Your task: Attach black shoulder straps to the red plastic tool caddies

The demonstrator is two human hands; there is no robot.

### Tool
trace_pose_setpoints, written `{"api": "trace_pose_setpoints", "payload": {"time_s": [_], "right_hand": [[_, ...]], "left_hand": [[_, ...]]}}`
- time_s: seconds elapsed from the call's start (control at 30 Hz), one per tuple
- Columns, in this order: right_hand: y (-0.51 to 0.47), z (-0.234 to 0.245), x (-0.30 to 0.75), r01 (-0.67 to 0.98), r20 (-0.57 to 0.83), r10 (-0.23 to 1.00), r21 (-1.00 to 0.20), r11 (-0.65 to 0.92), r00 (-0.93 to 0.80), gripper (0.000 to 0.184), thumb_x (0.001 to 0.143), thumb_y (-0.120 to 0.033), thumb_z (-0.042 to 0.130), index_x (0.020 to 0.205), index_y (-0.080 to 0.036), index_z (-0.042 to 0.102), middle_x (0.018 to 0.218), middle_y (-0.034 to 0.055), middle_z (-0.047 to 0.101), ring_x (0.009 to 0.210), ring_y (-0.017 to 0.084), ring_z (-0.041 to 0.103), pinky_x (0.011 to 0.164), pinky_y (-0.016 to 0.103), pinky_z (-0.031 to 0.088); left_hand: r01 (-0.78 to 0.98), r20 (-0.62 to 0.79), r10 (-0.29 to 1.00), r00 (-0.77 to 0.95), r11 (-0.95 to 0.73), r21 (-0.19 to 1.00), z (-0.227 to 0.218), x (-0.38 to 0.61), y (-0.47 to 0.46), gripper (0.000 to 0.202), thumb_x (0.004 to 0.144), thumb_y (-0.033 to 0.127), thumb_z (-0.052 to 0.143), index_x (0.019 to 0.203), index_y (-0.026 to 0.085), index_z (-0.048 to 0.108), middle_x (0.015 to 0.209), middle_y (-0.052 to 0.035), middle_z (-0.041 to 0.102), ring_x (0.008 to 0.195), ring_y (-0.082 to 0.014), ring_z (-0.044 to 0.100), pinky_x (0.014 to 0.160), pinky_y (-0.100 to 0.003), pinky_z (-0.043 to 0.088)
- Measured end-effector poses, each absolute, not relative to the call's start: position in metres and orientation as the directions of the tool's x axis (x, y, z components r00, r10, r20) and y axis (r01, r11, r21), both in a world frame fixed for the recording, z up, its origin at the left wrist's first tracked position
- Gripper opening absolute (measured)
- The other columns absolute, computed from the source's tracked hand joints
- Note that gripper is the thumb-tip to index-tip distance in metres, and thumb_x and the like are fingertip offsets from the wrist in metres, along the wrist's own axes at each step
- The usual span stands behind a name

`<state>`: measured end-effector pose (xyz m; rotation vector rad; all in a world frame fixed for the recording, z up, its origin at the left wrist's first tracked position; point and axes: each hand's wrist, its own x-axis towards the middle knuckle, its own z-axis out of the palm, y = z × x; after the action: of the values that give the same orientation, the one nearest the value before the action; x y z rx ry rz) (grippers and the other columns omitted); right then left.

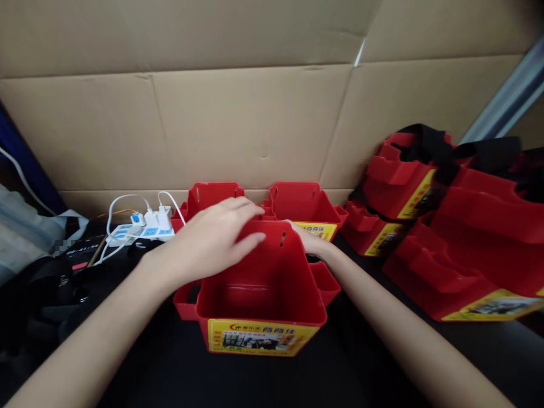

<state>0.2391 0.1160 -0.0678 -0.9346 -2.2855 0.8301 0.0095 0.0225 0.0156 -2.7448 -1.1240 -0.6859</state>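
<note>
The red box (263,294) sits in the middle of the frame, low down, on a dark table (382,362), and it could tip or slide toward the near edge, because both hands press on its far wall only and nothing holds the near side with the yellow sticker. It could also bump the two red boxes behind it (297,207), which stand just past its far wall. The left hand (212,238) comes in from the lower left and lies flat over the far rim, fingers spread wide and pointing right (no real grip there). The right hand (312,241) reaches in from the lower right, and most of it hides behind the wall, so I cannot tell if it is gripping, though it seems to touch the rim. A white power strip (140,229) with plugs lies at the middle left, near the left hand, and a cord might catch.
</note>
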Motion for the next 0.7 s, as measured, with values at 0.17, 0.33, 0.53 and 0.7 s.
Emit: {"api": "trace_pose_setpoints", "payload": {"time_s": [0.17, 0.33, 0.53, 0.7], "right_hand": [[0.113, -0.056, 0.251, 0.316, 0.265, 0.721, -0.765, 0.562, -0.640, 0.037, 0.079, -0.035, 0.057, 0.111, -0.016, 0.058, 0.109, 0.0061, 0.062, 0.103, 0.020, 0.055, 0.088, 0.035, 0.044], [0.101, -0.043, 0.255, 0.284, 0.209, 0.694, -0.803, 0.524, -0.690, 0.031, 0.080, -0.037, 0.056, 0.094, -0.011, 0.065, 0.089, 0.0053, 0.064, 0.081, 0.015, 0.058, 0.076, 0.030, 0.046], [0.098, -0.042, 0.256, 0.259, 0.148, 0.683, -0.851, 0.456, -0.715, 0.027, 0.082, -0.037, 0.055, 0.088, -0.012, 0.063, 0.063, -0.0028, 0.054, 0.051, 0.007, 0.046, 0.053, 0.022, 0.041], [0.095, -0.037, 0.256, 0.213, 0.193, 0.672, -0.855, 0.473, -0.715, 0.021, 0.079, -0.032, 0.059, 0.090, -0.013, 0.060, 0.093, 0.0038, 0.062, 0.090, 0.014, 0.056, 0.084, 0.029, 0.042]], "left_hand": [[0.639, 0.207, 0.642, 0.738, -0.764, 0.090, 0.004, 0.020, 0.058, 0.029, 0.087, 0.018, 0.039, 0.114, 0.019, 0.050, 0.112, -0.0070, 0.061, 0.098, -0.0215, 0.058, 0.080, -0.035, 0.045], [0.653, 0.144, 0.675, 0.723, -0.737, 0.175, 0.009, 0.006, 0.057, 0.026, 0.085, 0.011, 0.037, 0.102, 0.023, 0.052, 0.100, -0.0023, 0.064, 0.086, -0.0173, 0.060, 0.075, -0.031, 0.044], [0.602, 0.127, 0.637, 0.760, -0.764, 0.231, 0.016, 0.004, 0.051, 0.026, 0.085, 0.010, 0.037, 0.098, 0.023, 0.054, 0.101, 0.0002, 0.063, 0.087, -0.0148, 0.059, 0.072, -0.025, 0.043], [0.596, 0.099, 0.630, 0.770, -0.766, 0.242, 0.017, -0.001, 0.053, 0.029, 0.085, 0.010, 0.038, 0.102, 0.025, 0.055, 0.102, 0.0014, 0.064, 0.090, -0.0145, 0.060, 0.076, -0.024, 0.043]]}}
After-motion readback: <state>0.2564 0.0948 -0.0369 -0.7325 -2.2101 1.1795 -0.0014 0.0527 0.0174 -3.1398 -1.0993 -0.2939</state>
